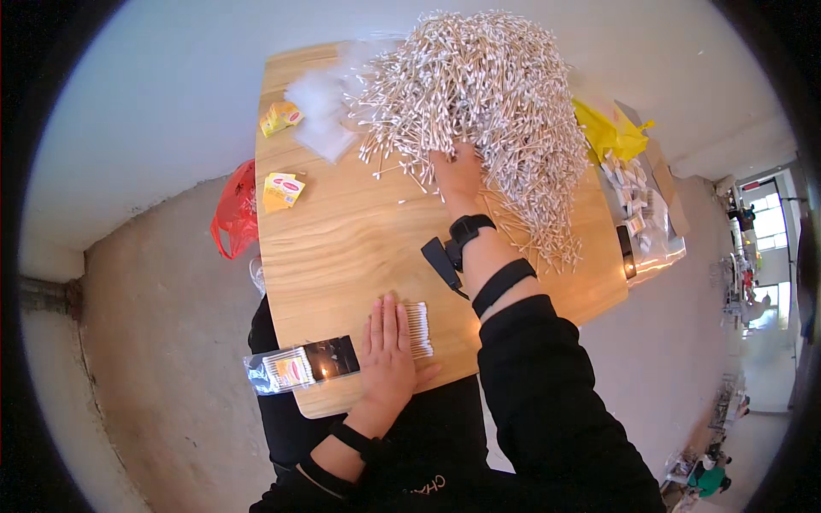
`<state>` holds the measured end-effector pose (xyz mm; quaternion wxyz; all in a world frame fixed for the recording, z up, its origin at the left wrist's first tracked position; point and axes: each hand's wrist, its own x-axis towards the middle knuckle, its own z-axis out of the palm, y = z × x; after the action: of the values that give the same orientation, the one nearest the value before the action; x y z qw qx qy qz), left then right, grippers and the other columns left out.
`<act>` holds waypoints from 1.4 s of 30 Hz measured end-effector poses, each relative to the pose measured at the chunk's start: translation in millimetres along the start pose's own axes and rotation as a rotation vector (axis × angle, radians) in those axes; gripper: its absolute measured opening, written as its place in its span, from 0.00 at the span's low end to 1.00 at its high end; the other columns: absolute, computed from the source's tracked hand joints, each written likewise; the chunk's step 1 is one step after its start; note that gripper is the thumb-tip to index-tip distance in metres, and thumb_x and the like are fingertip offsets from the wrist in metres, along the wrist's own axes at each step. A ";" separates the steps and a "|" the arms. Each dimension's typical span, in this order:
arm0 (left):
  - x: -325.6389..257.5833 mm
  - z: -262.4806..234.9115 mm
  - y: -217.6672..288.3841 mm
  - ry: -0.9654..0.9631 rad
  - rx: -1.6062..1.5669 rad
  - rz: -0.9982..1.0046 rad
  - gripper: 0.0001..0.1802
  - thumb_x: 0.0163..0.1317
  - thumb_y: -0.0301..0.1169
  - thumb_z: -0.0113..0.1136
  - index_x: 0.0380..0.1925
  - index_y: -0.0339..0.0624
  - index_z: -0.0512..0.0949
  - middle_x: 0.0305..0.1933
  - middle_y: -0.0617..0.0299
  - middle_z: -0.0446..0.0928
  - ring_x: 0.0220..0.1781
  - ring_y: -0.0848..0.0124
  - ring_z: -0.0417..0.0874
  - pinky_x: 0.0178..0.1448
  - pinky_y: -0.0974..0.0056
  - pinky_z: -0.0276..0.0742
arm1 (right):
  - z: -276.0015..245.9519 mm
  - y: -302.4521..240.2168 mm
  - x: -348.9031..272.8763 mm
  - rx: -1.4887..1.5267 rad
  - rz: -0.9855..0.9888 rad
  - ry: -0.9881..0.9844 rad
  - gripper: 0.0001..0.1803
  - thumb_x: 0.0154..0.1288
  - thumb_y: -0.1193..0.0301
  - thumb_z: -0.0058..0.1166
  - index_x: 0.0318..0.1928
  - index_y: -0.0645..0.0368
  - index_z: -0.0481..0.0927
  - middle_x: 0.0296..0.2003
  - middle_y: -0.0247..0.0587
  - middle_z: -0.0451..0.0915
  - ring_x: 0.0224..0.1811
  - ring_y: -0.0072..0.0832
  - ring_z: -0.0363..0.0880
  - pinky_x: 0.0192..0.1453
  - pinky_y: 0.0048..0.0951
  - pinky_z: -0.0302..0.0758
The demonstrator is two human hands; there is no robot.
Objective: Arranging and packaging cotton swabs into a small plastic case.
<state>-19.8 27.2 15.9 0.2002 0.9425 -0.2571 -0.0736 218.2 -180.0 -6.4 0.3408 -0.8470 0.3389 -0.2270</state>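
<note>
Hundreds of white-tipped, wooden-stick cotton swabs [505, 94] are heaped on pale wood-grain table [342, 239], prob. for easy reach; heap's near edge is touched by right hand [459, 178], grip can't be told. Neat swab row [420, 329] is prob. steadied by flat-laid left hand [387, 363], well apart.

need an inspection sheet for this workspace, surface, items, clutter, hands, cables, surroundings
Surface: light wood-grain table
Job's things: large heap of cotton swabs; short swab row beside the left hand; clear packet holding swabs; yellow cards in two spots; clear plastic film
Clutter: red bag off the left edge; yellow bag off the right
Hands: left flat, palm down; right hand at the heap's near edge, grip hidden
Cables: possibly a short dark cord by the right wrist, unclear
Surroundings: pale floor, white wall, distant people at right
</note>
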 end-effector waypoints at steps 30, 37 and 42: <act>-5.0 19.1 -10.1 0.070 -0.022 0.028 0.57 0.42 0.60 0.67 0.66 0.33 0.59 0.73 0.41 0.52 0.75 0.48 0.50 0.76 0.48 0.45 | -15.6 -62.2 -156.5 0.217 -0.993 -0.749 0.18 0.52 0.66 0.63 0.43 0.59 0.79 0.41 0.48 0.72 0.46 0.44 0.74 0.49 0.40 0.73; -3.6 22.0 -9.9 0.101 0.030 0.021 0.59 0.41 0.60 0.68 0.67 0.33 0.57 0.73 0.42 0.52 0.76 0.48 0.50 0.77 0.49 0.43 | -13.7 -18.0 -150.8 0.096 -0.825 -0.738 0.01 0.55 0.76 0.54 0.29 0.58 0.75 0.31 0.44 0.72 0.36 0.43 0.75 0.39 0.40 0.73; 1.4 5.0 -3.2 -0.010 -0.055 -0.043 0.65 0.39 0.58 0.71 0.69 0.30 0.49 0.76 0.45 0.45 0.78 0.53 0.42 0.78 0.52 0.40 | -86.0 34.7 -123.3 -0.139 -0.666 -0.271 0.19 0.53 0.69 0.61 0.47 0.57 0.77 0.43 0.49 0.73 0.48 0.46 0.73 0.53 0.41 0.72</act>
<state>-18.3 27.3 10.0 0.2233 0.9415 -0.2359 -0.0898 68.4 -145.2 6.4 0.2314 -0.9545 0.0109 -0.1878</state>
